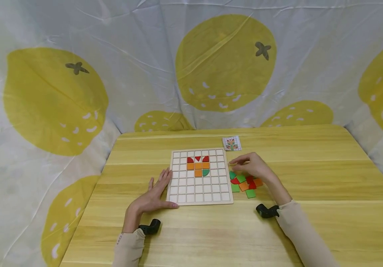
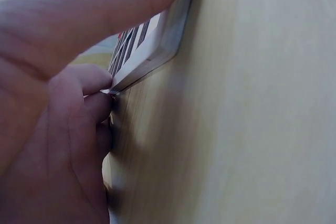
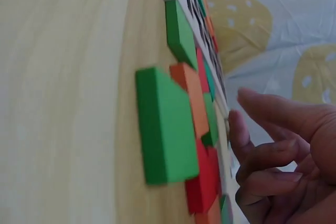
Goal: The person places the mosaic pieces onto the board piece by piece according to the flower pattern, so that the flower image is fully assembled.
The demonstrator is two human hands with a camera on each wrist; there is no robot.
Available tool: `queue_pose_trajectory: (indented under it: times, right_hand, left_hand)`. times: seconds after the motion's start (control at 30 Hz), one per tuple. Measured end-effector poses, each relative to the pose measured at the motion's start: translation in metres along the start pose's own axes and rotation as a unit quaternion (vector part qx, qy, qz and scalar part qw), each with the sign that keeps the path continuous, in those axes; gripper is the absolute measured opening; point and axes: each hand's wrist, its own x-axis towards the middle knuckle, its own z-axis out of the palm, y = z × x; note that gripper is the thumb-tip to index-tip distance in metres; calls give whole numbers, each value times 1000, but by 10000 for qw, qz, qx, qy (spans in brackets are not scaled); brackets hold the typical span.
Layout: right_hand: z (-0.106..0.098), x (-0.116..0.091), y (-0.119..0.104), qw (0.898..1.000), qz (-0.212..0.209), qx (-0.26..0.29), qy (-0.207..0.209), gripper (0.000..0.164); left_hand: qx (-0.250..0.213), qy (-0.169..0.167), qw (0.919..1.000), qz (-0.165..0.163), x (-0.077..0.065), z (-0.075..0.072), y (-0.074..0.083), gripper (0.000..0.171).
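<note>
A pale wooden grid board lies on the table. Set in its upper middle are red corner pieces, a red triangle, several orange squares and a green rounded piece. My left hand rests at the board's lower left corner, thumb along the front edge, fingers spread against the left side. Just right of the board, my right hand hovers over loose pieces with thumb and fingers apart. No piece shows in its fingers. Below it lie green, orange and red tiles, some overlapping.
Behind the board's right corner lies a small card printed with a coloured figure on a grid. The wooden table ends at a lemon-print cloth hanging behind it. Black wrist devices sit at both sleeves.
</note>
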Motion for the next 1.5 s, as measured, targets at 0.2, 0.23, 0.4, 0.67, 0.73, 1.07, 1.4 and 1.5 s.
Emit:
queue_pose_trajectory:
  times: [0.2,0.23,0.4,0.67,0.73,1.07,1.4,1.5]
  right_hand:
    - [-5,-2,8,9986,-104,303,-428,31]
    - [-5,-1,8,9984,-130,298,-456,31]
    - [-3,0,8,9989,-172,82,-437,27]
    - [-1,1,8,9988,-83,-451,182,18]
    - [-1,1,6,9986,-59,-489,203,21]
    - [3,0,1,9992,-114,-383,-9,26]
    - [2,-1,-1,9984,-182,-521,109,28]
    - [4,0,0,9980,-112,-599,185,24]
  left_hand:
    - [-9,-4,10000,-19,-1,0,0,121]
    - [-10,-1,10000,-21,-1,0,0,121]
    - [-11,-2,10000,-13,-1,0,0,120]
    - [-22,12,10000,4,0,0,-1,121]
    - [-22,7,10000,-2,0,0,-1,121]
    - [-42,4,10000,-18,-1,0,-1,121]
    - [-26,11,10000,-6,0,0,-1,121]
    - [-28,11,10000,3,0,0,-1,121]
